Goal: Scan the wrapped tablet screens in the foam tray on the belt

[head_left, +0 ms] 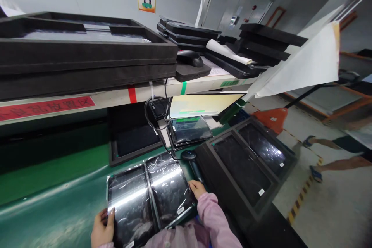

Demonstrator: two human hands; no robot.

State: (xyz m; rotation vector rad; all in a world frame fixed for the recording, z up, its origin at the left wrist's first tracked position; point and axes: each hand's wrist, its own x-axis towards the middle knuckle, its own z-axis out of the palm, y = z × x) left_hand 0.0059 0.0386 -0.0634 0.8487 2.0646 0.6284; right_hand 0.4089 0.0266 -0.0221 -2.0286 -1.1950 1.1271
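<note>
Two dark glossy tablet screens wrapped in clear film lie side by side on the green conveyor belt [58, 201]. My left hand [102, 228] grips the near left edge of the left tablet [129, 205], thumb on its face. My right hand [197, 188], in a pink sleeve, has its fingers curled at the right edge of the right tablet [170, 190], close to the handle of a black barcode scanner [192, 162]. I cannot tell whether those fingers hold the tablet or the scanner.
A black foam tray [232, 186] with two more screens sits to the right. Another tablet [190, 130] lies under a lit monitor [200, 104]. Stacked foam trays [87, 62] and a mouse [190, 59] rest on the shelf above. Another person's legs [334, 155] cross the floor at right.
</note>
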